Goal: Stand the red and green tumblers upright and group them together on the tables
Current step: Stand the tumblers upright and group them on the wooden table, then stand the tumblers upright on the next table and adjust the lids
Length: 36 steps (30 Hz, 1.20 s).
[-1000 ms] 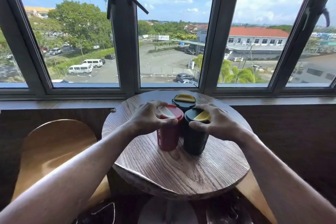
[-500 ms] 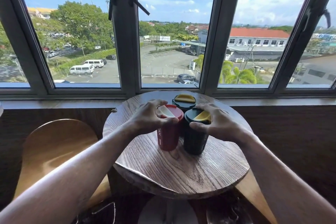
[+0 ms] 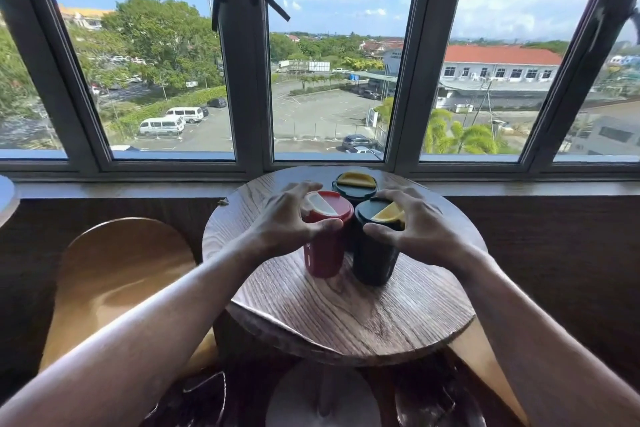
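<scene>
Three tumblers stand upright, close together, on the round wooden table. The red tumbler has a white flap on its lid. To its right is a dark green tumbler with a yellow flap. A second dark green tumbler stands behind them, with little more than its lid showing. My left hand arches over the red lid and my right hand over the near green lid. Both hands have splayed, straightened fingers. Each thumb still rests at the front rim.
A window sill and a wide window run just behind the table. A curved wooden chair back stands to the left and another wooden chair part at the lower right. The edge of another table shows at far left.
Both hands have loosened. The fingers that curled around the two front lids now spread and lift. The tumblers have not moved.
</scene>
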{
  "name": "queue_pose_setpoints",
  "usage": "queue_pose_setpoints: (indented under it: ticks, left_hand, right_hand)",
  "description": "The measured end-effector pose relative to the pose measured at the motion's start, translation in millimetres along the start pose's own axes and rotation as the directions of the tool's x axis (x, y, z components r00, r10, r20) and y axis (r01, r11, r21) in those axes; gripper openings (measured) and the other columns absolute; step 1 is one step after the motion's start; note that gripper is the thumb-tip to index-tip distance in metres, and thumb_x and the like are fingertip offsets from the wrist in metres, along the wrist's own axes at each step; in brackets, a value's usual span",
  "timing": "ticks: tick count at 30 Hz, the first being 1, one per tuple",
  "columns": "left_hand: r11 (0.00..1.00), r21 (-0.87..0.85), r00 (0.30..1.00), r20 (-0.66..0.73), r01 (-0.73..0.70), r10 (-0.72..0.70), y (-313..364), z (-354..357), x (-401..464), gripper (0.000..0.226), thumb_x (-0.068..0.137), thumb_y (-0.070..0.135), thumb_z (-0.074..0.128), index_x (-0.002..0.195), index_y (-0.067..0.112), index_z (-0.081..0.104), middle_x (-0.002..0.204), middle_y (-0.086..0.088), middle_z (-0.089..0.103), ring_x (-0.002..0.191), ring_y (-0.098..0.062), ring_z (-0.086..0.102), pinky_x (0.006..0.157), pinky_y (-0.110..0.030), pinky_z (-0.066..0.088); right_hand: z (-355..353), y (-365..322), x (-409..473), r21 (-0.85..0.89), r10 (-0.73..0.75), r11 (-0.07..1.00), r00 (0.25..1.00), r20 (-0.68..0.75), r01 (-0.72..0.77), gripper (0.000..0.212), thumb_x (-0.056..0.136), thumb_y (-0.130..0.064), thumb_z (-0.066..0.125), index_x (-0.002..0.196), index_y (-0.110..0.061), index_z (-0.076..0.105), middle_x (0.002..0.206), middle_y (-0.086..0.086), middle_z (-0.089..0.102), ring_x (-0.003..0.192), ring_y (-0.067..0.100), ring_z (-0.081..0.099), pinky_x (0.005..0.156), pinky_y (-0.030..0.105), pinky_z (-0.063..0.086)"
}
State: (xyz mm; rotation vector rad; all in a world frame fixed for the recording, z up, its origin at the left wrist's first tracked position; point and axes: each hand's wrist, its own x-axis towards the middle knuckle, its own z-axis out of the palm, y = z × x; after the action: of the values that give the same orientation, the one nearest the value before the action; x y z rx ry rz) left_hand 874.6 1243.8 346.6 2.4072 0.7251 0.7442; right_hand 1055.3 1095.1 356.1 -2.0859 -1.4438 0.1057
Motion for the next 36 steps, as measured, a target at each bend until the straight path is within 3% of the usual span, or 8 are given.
queue_pose_setpoints:
  ticks: [3, 7, 11, 15, 20, 24, 29, 36]
  left_hand:
    - [1.0, 0.006, 0.992, -0.126, 0.006, -0.005, 3, -1, -20, 0.071, 0.071, 0.051, 0.076, 0.132, 0.024, 0.051, 0.141, 0.002, 0.048, 0.124, -0.013, 0.046, 0.104, -0.032, 0.034]
    - [0.998, 0.062, 0.979, -0.204, 0.013, 0.0, 8, -1, -52, 0.059, 0.077, 0.044, 0.074, 0.129, 0.024, 0.054, 0.136, 0.004, 0.052, 0.12, -0.007, 0.047, 0.096, -0.021, 0.029]
    - [0.991, 0.112, 0.98, -0.193, 0.073, -0.05, 12, 7, -92, 0.057, 0.078, 0.042, 0.072, 0.128, 0.023, 0.055, 0.131, 0.002, 0.058, 0.12, -0.014, 0.053, 0.094, -0.019, 0.032]
    - [0.968, 0.094, 0.949, -0.242, 0.232, -0.204, 9, 20, -155, 0.057, 0.077, 0.036, 0.073, 0.129, 0.021, 0.055, 0.132, 0.002, 0.058, 0.119, -0.014, 0.054, 0.089, -0.007, 0.027]
    - [0.902, 0.085, 0.89, -0.226, 0.424, -0.397, -7, 35, -252, 0.061, 0.078, 0.035, 0.072, 0.133, 0.017, 0.052, 0.138, 0.0, 0.053, 0.127, -0.013, 0.047, 0.101, -0.01, 0.025]
    - [0.801, 0.072, 0.786, -0.265, 0.594, -0.559, -23, 41, -328, 0.064, 0.078, 0.035, 0.072, 0.134, 0.014, 0.051, 0.139, -0.003, 0.052, 0.13, -0.013, 0.045, 0.11, -0.02, 0.028]
    - [0.627, -0.007, 0.594, -0.313, 0.779, -0.741, -44, 40, -433, 0.067, 0.076, 0.039, 0.073, 0.135, 0.015, 0.051, 0.14, -0.001, 0.051, 0.131, -0.014, 0.045, 0.111, -0.022, 0.029]
    - [0.409, -0.104, 0.356, -0.333, 0.907, -0.873, -70, 8, -560, 0.071, 0.08, 0.035, 0.071, 0.141, 0.012, 0.043, 0.149, -0.004, 0.04, 0.138, -0.015, 0.035, 0.11, -0.016, 0.017]
  right_hand:
    - [6, -8, -13, -0.037, -0.058, 0.998, 0.986, -0.154, 0.053, 0.066, 0.079, -0.045, 0.074, 0.136, -0.023, 0.05, 0.151, -0.003, 0.035, 0.138, 0.019, 0.031, 0.111, 0.033, 0.024]
    - [22, -24, -39, -0.149, -0.187, 0.977, 0.947, -0.261, 0.152, 0.059, 0.083, -0.041, 0.07, 0.134, -0.017, 0.052, 0.148, 0.004, 0.038, 0.136, 0.022, 0.033, 0.11, 0.035, 0.028]
    - [52, -41, -67, -0.142, -0.328, 0.941, 0.929, -0.17, 0.307, 0.058, 0.083, -0.04, 0.066, 0.133, -0.012, 0.053, 0.141, 0.005, 0.046, 0.13, 0.023, 0.042, 0.106, 0.04, 0.041]
    - [80, -53, -100, -0.082, -0.406, 0.912, 0.914, -0.023, 0.403, 0.059, 0.086, -0.038, 0.062, 0.137, -0.013, 0.049, 0.146, 0.002, 0.044, 0.135, 0.02, 0.039, 0.11, 0.034, 0.037]
    - [131, -65, -141, 0.019, -0.476, 0.876, 0.854, 0.211, 0.483, 0.064, 0.088, -0.041, 0.059, 0.143, -0.015, 0.042, 0.151, 0.002, 0.039, 0.138, 0.019, 0.036, 0.11, 0.033, 0.036]
    - [183, -81, -174, 0.06, -0.498, 0.853, 0.772, 0.395, 0.519, 0.065, 0.088, -0.037, 0.06, 0.145, -0.013, 0.04, 0.153, 0.005, 0.037, 0.141, 0.017, 0.031, 0.112, 0.025, 0.026]
    - [251, -117, -226, 0.11, -0.496, 0.83, 0.635, 0.592, 0.547, 0.066, 0.089, -0.039, 0.057, 0.146, -0.014, 0.035, 0.155, 0.004, 0.032, 0.142, 0.017, 0.029, 0.114, 0.025, 0.024]
    - [333, -198, -291, 0.209, -0.555, 0.76, 0.448, 0.7, 0.616, 0.071, 0.084, -0.045, 0.059, 0.146, -0.017, 0.036, 0.153, 0.003, 0.036, 0.141, 0.018, 0.032, 0.114, 0.031, 0.028]
